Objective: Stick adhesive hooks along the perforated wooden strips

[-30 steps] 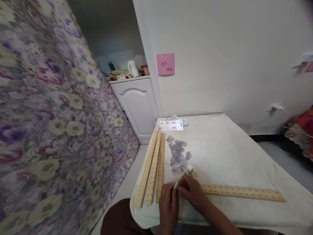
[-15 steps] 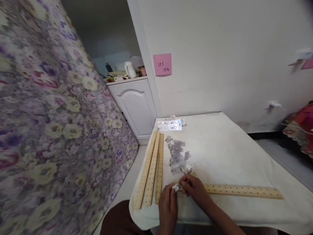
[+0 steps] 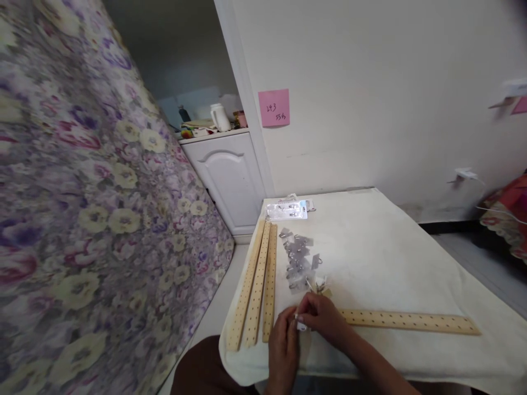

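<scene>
My left hand (image 3: 284,345) and my right hand (image 3: 325,318) meet at the near edge of the table, fingers pinched together on a small white piece (image 3: 300,325) that I cannot name. They sit over the left end of a long wooden strip with holes (image 3: 411,322) lying across the cloth. Just beyond my fingers lies a heap of small metal clips in clear bags (image 3: 300,260). Three more perforated wooden strips (image 3: 258,285) lie side by side to the left.
A cream cloth covers the table (image 3: 391,258). A clear packet of hardware (image 3: 287,210) lies at its far left corner. A floral mattress (image 3: 90,208) leans on the left, a white cabinet (image 3: 228,175) stands behind, and a pink note (image 3: 274,108) is on the wall.
My hands have shifted slightly on the strip's end, with the small white piece turned between the fingers. The view moved a little; nothing else on the table changed.
</scene>
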Tool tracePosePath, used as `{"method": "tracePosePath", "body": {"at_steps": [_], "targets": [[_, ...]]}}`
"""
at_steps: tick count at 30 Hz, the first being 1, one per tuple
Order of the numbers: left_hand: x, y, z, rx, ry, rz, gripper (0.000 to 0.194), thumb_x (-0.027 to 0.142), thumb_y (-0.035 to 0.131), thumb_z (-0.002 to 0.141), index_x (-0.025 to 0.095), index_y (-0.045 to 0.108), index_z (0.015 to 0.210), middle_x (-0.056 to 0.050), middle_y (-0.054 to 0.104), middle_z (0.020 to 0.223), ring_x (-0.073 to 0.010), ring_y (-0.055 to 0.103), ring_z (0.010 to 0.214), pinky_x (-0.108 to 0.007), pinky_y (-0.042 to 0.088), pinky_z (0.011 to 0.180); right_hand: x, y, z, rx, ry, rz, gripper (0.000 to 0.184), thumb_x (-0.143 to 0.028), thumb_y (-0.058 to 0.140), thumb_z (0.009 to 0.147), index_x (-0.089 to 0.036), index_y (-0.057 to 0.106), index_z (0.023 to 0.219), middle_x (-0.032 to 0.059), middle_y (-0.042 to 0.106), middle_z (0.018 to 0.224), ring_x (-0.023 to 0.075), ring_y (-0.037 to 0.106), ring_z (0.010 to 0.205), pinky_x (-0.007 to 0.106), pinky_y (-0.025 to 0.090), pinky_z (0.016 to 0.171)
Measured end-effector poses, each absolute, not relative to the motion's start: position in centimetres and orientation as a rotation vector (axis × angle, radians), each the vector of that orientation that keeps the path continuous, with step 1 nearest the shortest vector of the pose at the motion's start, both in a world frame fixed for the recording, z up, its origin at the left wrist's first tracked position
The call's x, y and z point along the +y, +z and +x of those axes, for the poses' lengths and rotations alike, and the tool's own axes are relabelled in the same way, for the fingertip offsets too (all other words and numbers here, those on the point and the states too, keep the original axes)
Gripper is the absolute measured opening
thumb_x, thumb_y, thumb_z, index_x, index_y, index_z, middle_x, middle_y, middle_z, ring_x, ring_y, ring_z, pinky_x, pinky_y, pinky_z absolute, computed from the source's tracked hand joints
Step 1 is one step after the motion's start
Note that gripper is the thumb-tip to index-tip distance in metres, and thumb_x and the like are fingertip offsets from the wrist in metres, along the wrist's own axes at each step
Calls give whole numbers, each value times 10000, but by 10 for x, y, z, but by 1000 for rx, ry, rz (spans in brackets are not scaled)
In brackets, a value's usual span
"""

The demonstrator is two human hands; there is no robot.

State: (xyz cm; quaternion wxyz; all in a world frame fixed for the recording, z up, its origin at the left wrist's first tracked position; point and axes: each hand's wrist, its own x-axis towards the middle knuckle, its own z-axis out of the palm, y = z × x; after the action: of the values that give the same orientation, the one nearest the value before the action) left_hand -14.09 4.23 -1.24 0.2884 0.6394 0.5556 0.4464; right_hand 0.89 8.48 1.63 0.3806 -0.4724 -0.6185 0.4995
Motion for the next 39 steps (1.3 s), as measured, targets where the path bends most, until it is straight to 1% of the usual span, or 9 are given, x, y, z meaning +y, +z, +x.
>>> {"method": "tracePosePath", "body": {"at_steps": [3,5,9,13,17,21,27,32,39], "targets": [[42,-15,-140,1523,1199,1674,306,399,469,900,200,605,1089,-88,660,1089,-222,609,1030,-372,488,913,85,11,10,-1634,1336,-1174,142,-93,577,633,-167,588,754,-56,547,612,89,492,553,192,368,530],[41,-16,-139,1552,1223,1644,308,398,466,900,196,602,1089,-88,658,1092,-221,607,1034,-374,483,921,86,9,12,-1703,1352,-1166,172,-77,550,634,-166,606,769,-54,545,605,87,486,547,187,351,519],[41,-18,-138,1635,1332,1564,309,369,420,920,192,562,1129,-92,632,1127,-214,584,1072,-378,469,937,92,10,19,-1666,1304,-1205,117,-107,515,683,-168,591,749,-38,561,593,100,491,540,197,352,519],[39,-21,-139,1694,1420,1628,257,307,405,924,196,541,1111,-83,606,1083,-208,568,1047,-385,457,930,98,13,20,-1638,1186,-1295,52,-137,524,695,-172,563,699,-23,571,599,121,516,579,211,370,548],[32,-22,-138,1681,1395,1753,209,239,403,920,200,540,1075,-64,586,995,-191,571,964,-355,476,870,100,14,15,-1724,1069,-1383,66,-141,513,700,-175,569,695,-17,581,597,131,529,583,221,368,565],[24,-21,-136,1575,1351,1891,203,185,409,912,204,548,1058,-57,575,982,-181,562,953,-324,480,851,100,12,12,-1782,977,-1426,83,-152,497,708,-181,568,678,-10,595,600,136,543,590,224,365,578],[23,-22,-133,1598,1317,1909,181,181,424,905,203,562,1020,-50,576,944,-181,564,911,-302,481,801,103,4,14,-1816,892,-1467,88,-170,496,698,-186,559,639,1,602,616,149,549,613,231,364,588],[22,-24,-132,1612,1300,1887,187,175,433,896,206,574,1016,-48,581,933,-182,567,899,-299,478,790,108,0,13,-1782,1001,-1524,101,-169,474,699,-193,544,629,-16,586,548,139,551,541,216,356,536],[24,-25,-132,1630,1311,1874,194,172,428,901,207,578,1020,-51,584,930,-182,567,897,-300,472,792,107,-3,10,-1859,864,-1519,112,-197,481,730,-191,560,650,1,605,601,150,557,603,233,359,590]]}}
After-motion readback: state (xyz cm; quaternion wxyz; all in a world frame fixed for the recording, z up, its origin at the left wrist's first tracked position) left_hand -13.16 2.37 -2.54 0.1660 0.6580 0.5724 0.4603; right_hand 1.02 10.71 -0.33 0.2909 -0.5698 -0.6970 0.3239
